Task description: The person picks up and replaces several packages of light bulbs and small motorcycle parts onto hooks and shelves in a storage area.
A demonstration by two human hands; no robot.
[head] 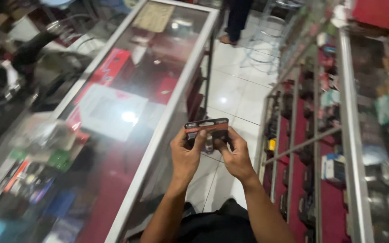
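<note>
Both my hands are up over the white tile floor (237, 96), betw. two glass cases. My left hand (186, 155) and right hand (236, 157) are closed on a small flat pkg (206, 129), dark w/ an orange band, held by its lower edge. Left glass counter (158, 135) shows a red box (113, 65) & a white sheet (111, 110) inside. Right display case (350, 148) has red-lined shelves w/ small pkgs.

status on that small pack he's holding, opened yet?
Done: the small dark packet is picked up, held over the aisle between the glass display counter and the shelf rack. In hand: left hand and right hand both grip it, thumbs on its face. Left: it looks unopened.
</note>
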